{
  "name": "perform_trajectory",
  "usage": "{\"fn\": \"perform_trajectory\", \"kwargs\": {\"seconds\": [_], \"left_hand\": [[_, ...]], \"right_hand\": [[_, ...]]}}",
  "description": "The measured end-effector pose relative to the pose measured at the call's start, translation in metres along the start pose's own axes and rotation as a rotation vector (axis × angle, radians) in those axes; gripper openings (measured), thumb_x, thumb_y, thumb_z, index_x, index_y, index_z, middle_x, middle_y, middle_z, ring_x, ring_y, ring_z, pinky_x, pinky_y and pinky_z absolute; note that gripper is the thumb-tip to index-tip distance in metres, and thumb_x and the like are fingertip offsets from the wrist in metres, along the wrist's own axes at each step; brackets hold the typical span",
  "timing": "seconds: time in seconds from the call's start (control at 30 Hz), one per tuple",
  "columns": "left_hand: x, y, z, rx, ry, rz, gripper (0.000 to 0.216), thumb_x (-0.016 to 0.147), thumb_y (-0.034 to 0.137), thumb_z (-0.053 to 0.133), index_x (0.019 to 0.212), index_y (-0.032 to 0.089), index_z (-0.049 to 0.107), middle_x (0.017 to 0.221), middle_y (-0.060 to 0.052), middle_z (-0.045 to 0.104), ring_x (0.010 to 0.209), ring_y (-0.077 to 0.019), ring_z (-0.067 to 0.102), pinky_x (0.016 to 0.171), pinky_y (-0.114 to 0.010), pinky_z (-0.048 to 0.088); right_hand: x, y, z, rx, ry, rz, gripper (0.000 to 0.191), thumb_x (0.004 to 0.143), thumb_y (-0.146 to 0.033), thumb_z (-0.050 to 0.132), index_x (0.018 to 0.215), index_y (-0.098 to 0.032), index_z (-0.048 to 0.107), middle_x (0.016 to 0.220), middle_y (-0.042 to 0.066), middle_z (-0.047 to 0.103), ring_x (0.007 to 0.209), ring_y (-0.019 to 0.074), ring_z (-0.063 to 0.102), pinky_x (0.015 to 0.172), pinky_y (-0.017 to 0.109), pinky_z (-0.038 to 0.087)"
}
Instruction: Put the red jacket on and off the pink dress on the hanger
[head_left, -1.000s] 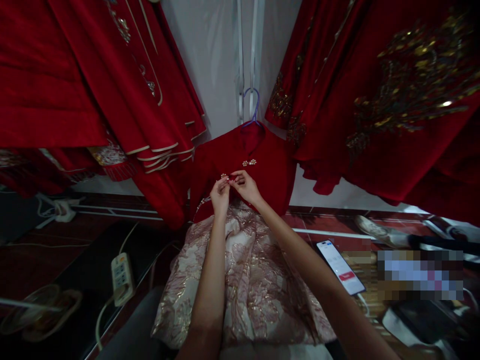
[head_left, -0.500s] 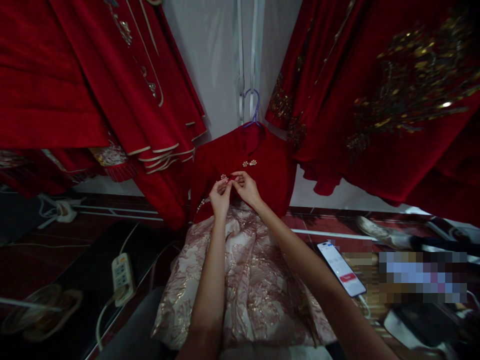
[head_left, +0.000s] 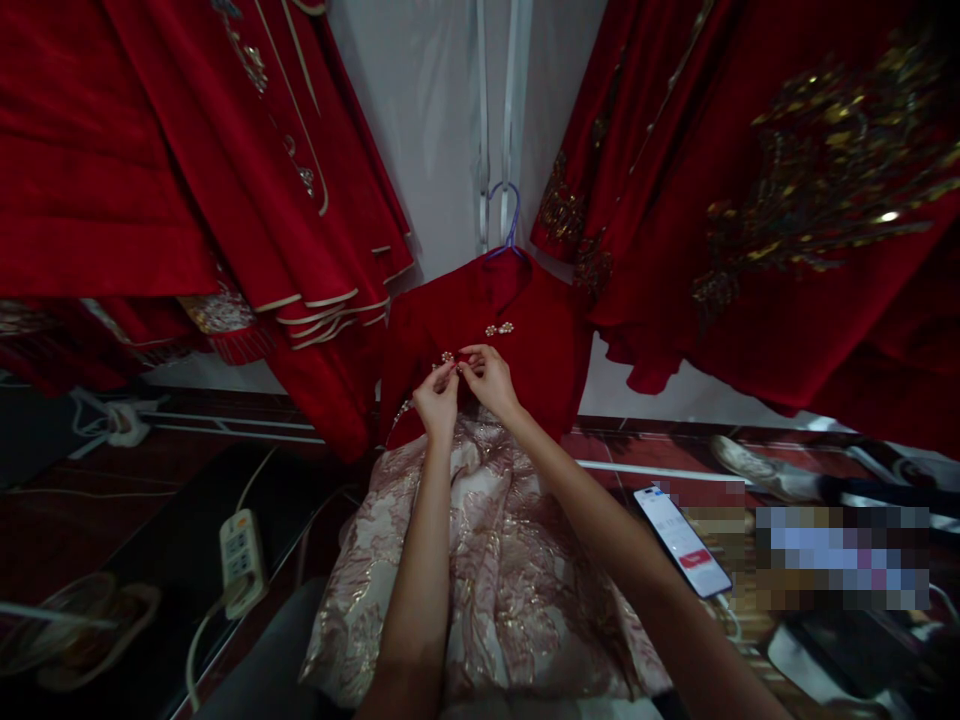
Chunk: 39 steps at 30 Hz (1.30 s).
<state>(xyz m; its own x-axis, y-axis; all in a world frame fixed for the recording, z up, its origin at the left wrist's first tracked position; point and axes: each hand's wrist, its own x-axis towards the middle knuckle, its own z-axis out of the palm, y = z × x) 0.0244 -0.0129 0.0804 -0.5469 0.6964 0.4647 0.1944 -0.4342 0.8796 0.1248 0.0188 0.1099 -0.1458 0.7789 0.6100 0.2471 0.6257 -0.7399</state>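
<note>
A red jacket (head_left: 551,330) with a stand-up collar hangs from a blue-purple hanger (head_left: 514,215) in front of me. Below its collar sits a beaded flower clasp (head_left: 499,329). Lower on the front, my left hand (head_left: 437,402) is closed in a pinch at the jacket's front, right beside another beaded flower ornament (head_left: 448,357). My right hand (head_left: 489,380) pinches at the same spot, its fingertips almost touching the left ones. The small piece between the fingertips is mostly hidden. Across my lap spreads a pink and gold brocade fabric (head_left: 502,540), under both forearms.
Red garments (head_left: 285,200) with pale trim hang at left, and a gold-embroidered red garment (head_left: 750,300) hangs at right. A phone (head_left: 682,540) lies at right. A power strip (head_left: 244,565) rests on a black surface at left. A shoe (head_left: 757,468) shows at far right.
Both hands have shifted only slightly at the jacket front, still pinching; the fingertips sit a touch lower. The garments and phone stay where they were.
</note>
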Motion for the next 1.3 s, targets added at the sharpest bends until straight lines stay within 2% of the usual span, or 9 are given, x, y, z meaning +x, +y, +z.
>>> {"fn": "perform_trajectory", "kwargs": {"seconds": [0.33, 0.47, 0.57, 0.63, 0.8, 0.97, 1.07, 1.17, 1.3], "left_hand": [[0.004, -0.006, -0.004, -0.022, -0.033, 0.035, 0.024, 0.077, 0.033, 0.062, 0.090, 0.013, 0.068, 0.089, -0.008, 0.070, 0.081, -0.0165, 0.066, 0.083, -0.032, 0.052], [0.008, -0.010, -0.009, 0.030, -0.130, 0.065, 0.021, 0.083, 0.031, 0.054, 0.093, 0.016, 0.064, 0.097, -0.008, 0.067, 0.090, -0.0163, 0.063, 0.086, -0.031, 0.049], [0.011, -0.015, -0.018, 0.175, -0.146, 0.089, 0.018, 0.083, 0.022, 0.049, 0.097, 0.017, 0.059, 0.101, -0.008, 0.063, 0.094, -0.0155, 0.060, 0.092, -0.033, 0.045], [0.011, -0.018, -0.028, 0.338, -0.157, 0.035, 0.019, 0.076, 0.017, 0.055, 0.095, 0.017, 0.055, 0.099, -0.008, 0.059, 0.094, -0.0168, 0.058, 0.093, -0.035, 0.043], [0.003, -0.015, -0.049, 0.677, -0.283, -0.281, 0.045, 0.056, 0.017, 0.072, 0.093, 0.018, 0.047, 0.103, -0.010, 0.048, 0.103, -0.0276, 0.051, 0.091, -0.044, 0.041], [0.003, -0.004, -0.055, 0.820, -0.274, -0.249, 0.050, 0.053, 0.019, 0.076, 0.094, 0.019, 0.048, 0.116, -0.015, 0.040, 0.111, -0.0328, 0.047, 0.085, -0.040, 0.043], [0.004, -0.005, -0.058, 0.865, -0.419, -0.208, 0.040, 0.059, 0.020, 0.073, 0.093, 0.020, 0.052, 0.109, -0.012, 0.049, 0.098, -0.0260, 0.056, 0.081, -0.036, 0.044], [0.004, -0.007, -0.062, 0.838, -0.575, -0.180, 0.025, 0.063, 0.021, 0.071, 0.084, 0.021, 0.057, 0.087, -0.006, 0.062, 0.081, -0.0210, 0.061, 0.076, -0.031, 0.044], [0.004, 0.001, -0.059, 0.839, -0.563, -0.072, 0.014, 0.065, 0.022, 0.069, 0.073, 0.022, 0.058, 0.071, -0.004, 0.066, 0.071, -0.0196, 0.063, 0.068, -0.028, 0.044]], "right_hand": [[0.001, -0.003, -0.001, -0.008, 0.011, -0.018, 0.018, 0.081, -0.019, 0.055, 0.098, -0.018, 0.060, 0.091, 0.005, 0.056, 0.077, 0.0124, 0.056, 0.073, 0.027, 0.053], [0.000, 0.003, -0.013, 0.164, -0.124, 0.073, 0.022, 0.080, -0.019, 0.055, 0.102, -0.020, 0.058, 0.092, 0.003, 0.063, 0.082, 0.0114, 0.062, 0.076, 0.027, 0.053], [-0.009, 0.013, -0.033, 0.220, -0.193, 0.113, 0.018, 0.082, -0.019, 0.053, 0.099, -0.019, 0.059, 0.098, 0.004, 0.067, 0.089, 0.0116, 0.064, 0.083, 0.029, 0.052], [-0.020, 0.022, -0.047, 0.148, -0.189, 0.137, 0.017, 0.082, -0.019, 0.051, 0.096, -0.018, 0.061, 0.096, 0.004, 0.068, 0.085, 0.0118, 0.064, 0.080, 0.030, 0.052], [-0.051, 0.049, -0.059, 0.045, -0.280, 0.231, 0.016, 0.076, -0.020, 0.061, 0.091, -0.017, 0.059, 0.087, 0.004, 0.066, 0.076, 0.0118, 0.062, 0.075, 0.030, 0.052], [-0.067, 0.065, -0.045, 0.090, -0.324, 0.267, 0.031, 0.068, -0.023, 0.069, 0.094, -0.016, 0.054, 0.090, 0.004, 0.061, 0.072, 0.0112, 0.059, 0.066, 0.027, 0.051], [-0.070, 0.067, -0.040, 0.115, -0.339, 0.298, 0.033, 0.065, -0.022, 0.071, 0.093, -0.017, 0.054, 0.081, 0.000, 0.059, 0.069, 0.0108, 0.057, 0.063, 0.025, 0.049], [-0.073, 0.065, -0.040, 0.095, -0.340, 0.331, 0.037, 0.061, -0.024, 0.075, 0.093, -0.017, 0.057, 0.073, -0.002, 0.057, 0.064, 0.0103, 0.056, 0.060, 0.023, 0.047], [-0.075, 0.062, -0.041, -0.017, -0.314, 0.334, 0.026, 0.065, -0.030, 0.073, 0.084, -0.017, 0.061, 0.069, -0.001, 0.059, 0.063, 0.0110, 0.056, 0.059, 0.024, 0.046]]}}
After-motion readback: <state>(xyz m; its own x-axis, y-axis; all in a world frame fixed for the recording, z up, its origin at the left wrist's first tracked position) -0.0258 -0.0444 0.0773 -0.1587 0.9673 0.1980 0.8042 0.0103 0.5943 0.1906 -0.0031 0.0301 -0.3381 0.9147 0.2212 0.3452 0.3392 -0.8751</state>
